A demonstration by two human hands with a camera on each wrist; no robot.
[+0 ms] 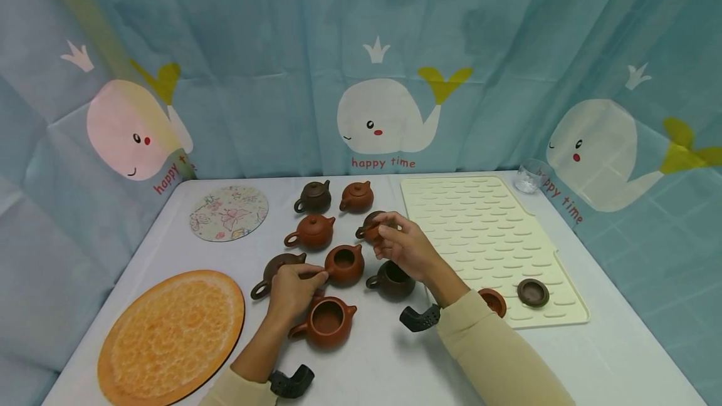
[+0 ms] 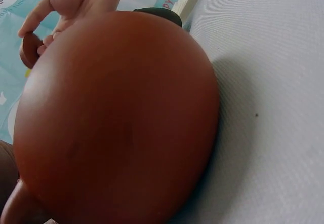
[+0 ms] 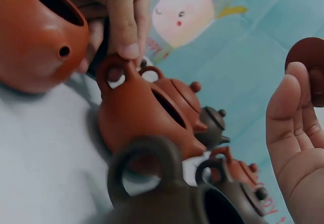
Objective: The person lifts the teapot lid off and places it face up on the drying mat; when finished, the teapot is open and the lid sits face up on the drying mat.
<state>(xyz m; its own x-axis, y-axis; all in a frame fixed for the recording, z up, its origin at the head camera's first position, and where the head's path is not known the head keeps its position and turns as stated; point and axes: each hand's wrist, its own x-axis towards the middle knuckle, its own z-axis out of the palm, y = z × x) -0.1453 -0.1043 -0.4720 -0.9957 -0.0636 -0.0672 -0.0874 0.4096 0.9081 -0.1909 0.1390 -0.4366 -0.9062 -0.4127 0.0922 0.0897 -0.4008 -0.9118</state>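
Observation:
My left hand (image 1: pixel 293 290) pinches the handle of a lidless reddish-brown teapot (image 1: pixel 345 266) standing mid-table. In the right wrist view, its fingertips close on that handle (image 3: pixel 117 67). My right hand (image 1: pixel 406 246), raised behind and right of that pot, holds a small reddish-brown lid (image 3: pixel 306 67) between thumb and fingers. Nearest me stands another open reddish-brown teapot (image 1: pixel 329 324), which fills much of the left wrist view. An open dark brown teapot (image 1: pixel 393 282) sits below my right hand. One dark lidded teapot (image 1: pixel 369 221) is partly hidden behind that hand.
Dark (image 1: pixel 316 198) and reddish (image 1: pixel 356 197) lidded teapots stand at the back, another reddish one (image 1: pixel 314 232) before them. A dark teapot (image 1: pixel 279 266) adjoins my left hand. Right: a cream mat (image 1: pixel 474 224), dark lid (image 1: pixel 533 293), reddish lid (image 1: pixel 494 301), glass (image 1: pixel 528 177). Left: orange (image 1: pixel 175 337) and floral (image 1: pixel 228 213) round mats.

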